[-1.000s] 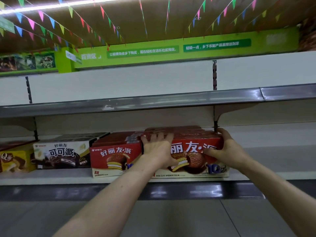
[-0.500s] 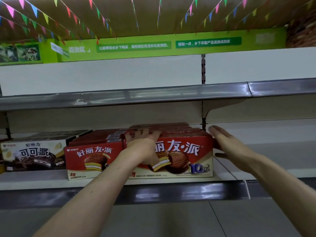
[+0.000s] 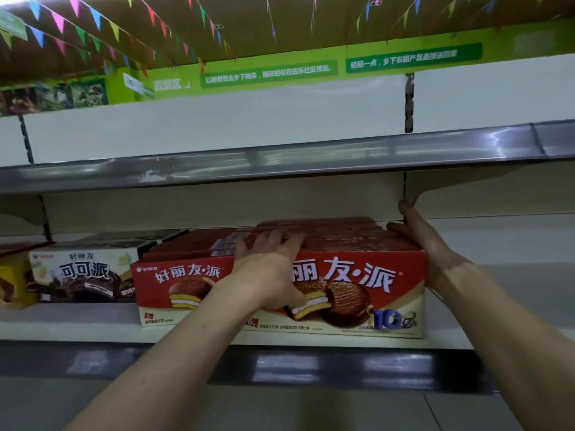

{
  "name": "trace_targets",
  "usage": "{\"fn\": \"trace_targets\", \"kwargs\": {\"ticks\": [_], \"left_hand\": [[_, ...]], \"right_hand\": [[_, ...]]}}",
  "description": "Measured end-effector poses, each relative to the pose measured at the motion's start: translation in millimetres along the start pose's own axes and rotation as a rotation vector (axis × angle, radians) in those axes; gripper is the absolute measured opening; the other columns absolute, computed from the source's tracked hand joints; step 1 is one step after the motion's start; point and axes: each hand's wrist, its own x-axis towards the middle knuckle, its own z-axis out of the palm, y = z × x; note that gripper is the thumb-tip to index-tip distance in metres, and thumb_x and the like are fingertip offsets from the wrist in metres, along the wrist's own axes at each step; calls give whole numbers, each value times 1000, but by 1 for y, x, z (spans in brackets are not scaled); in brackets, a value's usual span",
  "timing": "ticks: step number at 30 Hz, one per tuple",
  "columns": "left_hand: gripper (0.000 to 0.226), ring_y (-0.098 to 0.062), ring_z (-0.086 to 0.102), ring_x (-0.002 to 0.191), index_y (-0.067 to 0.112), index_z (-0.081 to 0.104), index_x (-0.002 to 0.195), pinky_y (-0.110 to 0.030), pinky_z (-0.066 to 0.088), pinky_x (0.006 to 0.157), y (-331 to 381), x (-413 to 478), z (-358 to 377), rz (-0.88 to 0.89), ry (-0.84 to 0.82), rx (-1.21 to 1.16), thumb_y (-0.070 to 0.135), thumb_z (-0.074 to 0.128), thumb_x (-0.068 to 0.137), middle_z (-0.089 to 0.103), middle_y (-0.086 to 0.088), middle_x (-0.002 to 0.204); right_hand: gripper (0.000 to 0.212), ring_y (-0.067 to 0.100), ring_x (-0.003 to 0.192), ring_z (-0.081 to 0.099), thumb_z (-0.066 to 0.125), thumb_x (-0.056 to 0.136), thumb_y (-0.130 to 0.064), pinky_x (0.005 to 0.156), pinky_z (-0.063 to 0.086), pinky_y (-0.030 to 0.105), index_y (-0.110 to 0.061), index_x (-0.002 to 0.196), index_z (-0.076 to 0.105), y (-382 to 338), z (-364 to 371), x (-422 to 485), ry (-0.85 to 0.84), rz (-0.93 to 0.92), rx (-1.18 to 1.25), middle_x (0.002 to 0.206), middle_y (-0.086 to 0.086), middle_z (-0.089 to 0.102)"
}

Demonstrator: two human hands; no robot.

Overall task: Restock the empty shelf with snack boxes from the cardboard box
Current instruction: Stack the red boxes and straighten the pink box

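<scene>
On the shelf point(image 3: 77, 321), the large snack box point(image 3: 357, 293) stands between my hands: my left hand point(image 3: 267, 269) on its front and top, my right hand point(image 3: 426, 244) against its right end. A smaller snack box point(image 3: 174, 287) touches its left side, the cocoa pie box point(image 3: 81, 275) further left.

Lower shelf point(image 3: 77, 321): white deck, dark front rail, another metal shelf point(image 3: 280, 164) directly above. Large red snack box point(image 3: 367, 293) sits at front edge, between the left hand point(image 3: 267, 269) and right hand point(image 3: 426, 247). Smaller red box point(image 3: 174, 287) touches it just left of the left hand. Further left: white-and-black cocoa-pie box point(image 3: 84, 275), then a yellow box point(image 3: 14, 287), partly cut off. Deck right of the right hand bare.
</scene>
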Motion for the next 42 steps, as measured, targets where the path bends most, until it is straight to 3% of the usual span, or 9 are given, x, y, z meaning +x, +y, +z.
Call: {"fn": "trace_targets", "kwargs": {"ticks": [7, 16, 19, 25, 27, 29, 33, 37, 42], "left_hand": [[107, -26, 15, 146, 38, 5, 152, -57, 5, 119, 1, 2, -2, -19, -5, 1, 53, 76, 73, 16, 0, 159], [105, -24, 14, 146, 37, 5, 153, -54, 3, 119, -3, 2, -1, 18, 11, 5, 56, 73, 75, 16, 2, 159], [105, -22, 12, 147, 38, 4, 153, -53, 0, 118, -8, 1, 1, 16, 30, 3, 55, 73, 76, 14, 4, 159], [103, -20, 12, 146, 40, 4, 152, -52, -1, 118, -12, 0, 5, 52, 78, 9, 56, 71, 76, 14, 5, 158], [102, -21, 13, 146, 40, 5, 152, -52, 0, 117, -13, 3, 4, 48, 69, 1, 55, 72, 76, 14, 5, 158], [103, -23, 15, 145, 41, 7, 152, -52, 4, 117, -12, 5, 0, 35, 28, 8, 55, 73, 75, 16, 4, 158], [102, -26, 17, 144, 41, 9, 152, -52, 9, 117, -10, 4, -2, 27, 17, 21, 53, 74, 75, 19, 1, 157], [102, -27, 21, 142, 39, 13, 152, -51, 12, 117, -11, 3, 0, 24, 46, 17, 53, 76, 72, 23, 0, 156], [105, -25, 23, 141, 25, 15, 153, -43, 8, 117, -24, -10, 15, 76, 259, -19, 60, 72, 72, 27, -3, 154]], "right_hand": [[92, 40, 110, 60, 34, 88, -73, 86, 51, 37, -3, 148, 26, -13, 1, 13, -21, 114, -133, 148, 17, 34], [67, 29, 131, 46, 26, 99, -55, 89, 33, 22, -17, 153, 21, -17, 9, 59, 146, -68, -285, 150, 15, 38], [76, 39, 134, 39, 28, 97, -60, 111, 32, 32, -7, 151, 25, -13, 13, 65, 113, -48, -269, 151, 23, 30], [62, 34, 134, 40, 27, 103, -44, 87, 42, 25, -5, 150, 25, -13, 13, 71, 172, -94, -335, 149, 13, 36], [57, 32, 133, 42, 31, 101, -49, 99, 38, 24, -20, 150, 26, -11, 15, 70, 141, -125, -359, 148, 12, 38], [51, 33, 117, 57, 40, 97, -54, 91, 47, 34, -26, 139, 36, -10, 15, 65, 47, -43, -295, 125, 14, 57], [45, 18, 59, 69, 47, 96, -50, 54, 50, 21, -11, 115, 57, -28, 19, 27, -4, -44, -678, 75, 6, 69], [45, 14, 80, 69, 46, 93, -57, 73, 50, 25, -22, 117, 63, -45, 43, -19, -87, -249, -1132, 100, 1, 70], [63, 16, 119, 52, 45, 86, -69, 99, 37, 29, -43, 142, 34, -18, 90, -82, -345, -375, -1470, 139, -9, 49]]}}
